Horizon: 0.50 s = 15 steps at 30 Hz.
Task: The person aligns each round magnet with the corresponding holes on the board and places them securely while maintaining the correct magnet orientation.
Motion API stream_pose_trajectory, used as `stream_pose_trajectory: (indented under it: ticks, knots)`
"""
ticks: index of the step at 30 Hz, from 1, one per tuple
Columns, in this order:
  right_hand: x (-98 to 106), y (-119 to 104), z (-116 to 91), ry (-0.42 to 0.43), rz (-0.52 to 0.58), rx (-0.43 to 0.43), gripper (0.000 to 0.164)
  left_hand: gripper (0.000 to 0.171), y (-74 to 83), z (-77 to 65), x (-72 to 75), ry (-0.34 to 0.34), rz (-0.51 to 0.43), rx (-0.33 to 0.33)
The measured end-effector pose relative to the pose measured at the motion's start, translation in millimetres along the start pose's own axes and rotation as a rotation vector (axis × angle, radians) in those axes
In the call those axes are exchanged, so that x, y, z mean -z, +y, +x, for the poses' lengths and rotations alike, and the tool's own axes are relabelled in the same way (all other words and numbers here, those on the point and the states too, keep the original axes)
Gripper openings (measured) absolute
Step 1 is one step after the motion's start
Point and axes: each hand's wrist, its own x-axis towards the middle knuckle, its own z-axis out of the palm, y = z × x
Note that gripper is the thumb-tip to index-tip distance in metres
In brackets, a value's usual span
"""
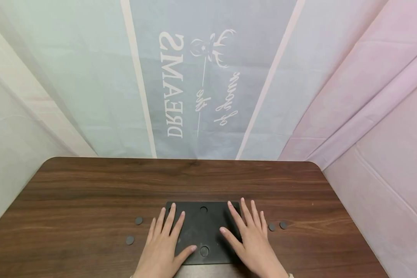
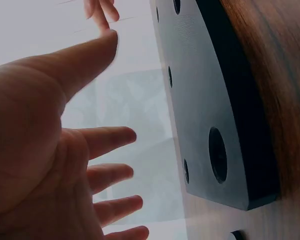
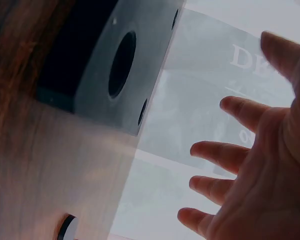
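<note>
A black rectangular plate (image 1: 208, 231) with round recesses lies near the front of the table. Over its left side hovers my left hand (image 1: 162, 244), fingers spread and straight, holding nothing. My right hand (image 1: 253, 241) is spread in the same way above the plate's right side. Both wrist views show a gap between the hands and the plate's surface (image 2: 200, 100). Two recesses show along the plate's middle in the head view; the hands partly cover the corners. Two small dark grey discs (image 1: 139, 221) lie left of the left hand. Two more discs (image 1: 272, 227) lie close together right of the right hand.
The brown wood-grain table (image 1: 194, 177) has rounded far corners. Behind it hangs a pale cloth (image 1: 215, 143) with printed lettering and a deer head. More light cloth (image 1: 378, 154) closes off the right side, and the left side likewise.
</note>
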Motion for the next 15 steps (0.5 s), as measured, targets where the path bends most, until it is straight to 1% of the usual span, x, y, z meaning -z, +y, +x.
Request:
stream_pose_trajectory:
  ticks: [7,15]
  knots:
    - [-0.1,0.9,-0.3,0.035,-0.011,0.022,0.065,0.076,-4.1,-0.3,3.0,-0.084,-0.027,0.018]
    - [1.9,0.0,0.5,0.032,-0.019,0.039,0.064,0.073,-8.1,3.0,6.5,-0.192,-0.092,0.053]
